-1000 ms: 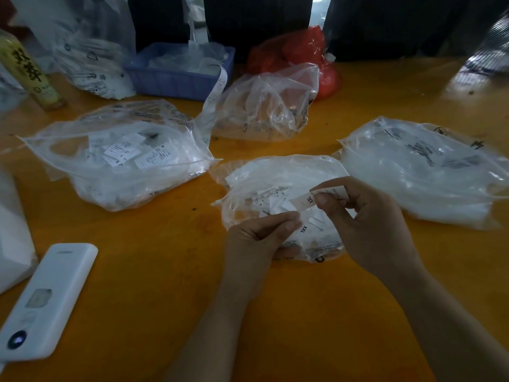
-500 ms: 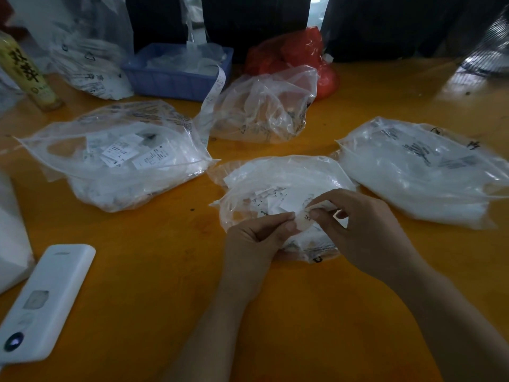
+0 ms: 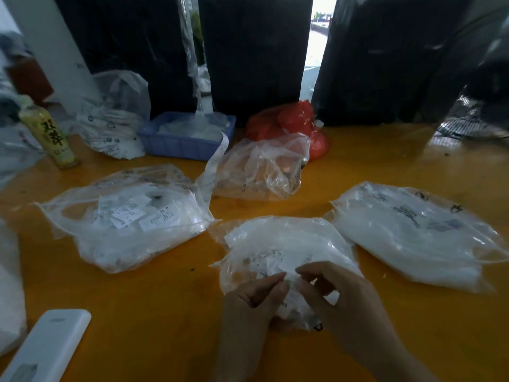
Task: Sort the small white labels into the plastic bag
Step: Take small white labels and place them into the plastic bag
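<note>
Hands [image 3: 297, 296] pinching plastic bag [image 3: 286, 246] on table [image 3: 154, 304].

- One view only, from a camera worn on the person's head, wide-angle
- It faces forward and down across the orange table [image 3: 137, 321]
- Both hands sit close beneath it, near the bottom edge

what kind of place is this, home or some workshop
Probably a small packing or garment-trim workbench, not a home. Several clear plastic bags stuffed with printed white labels lie on an orange table, and a blue tray of more stock sits behind them.
</note>
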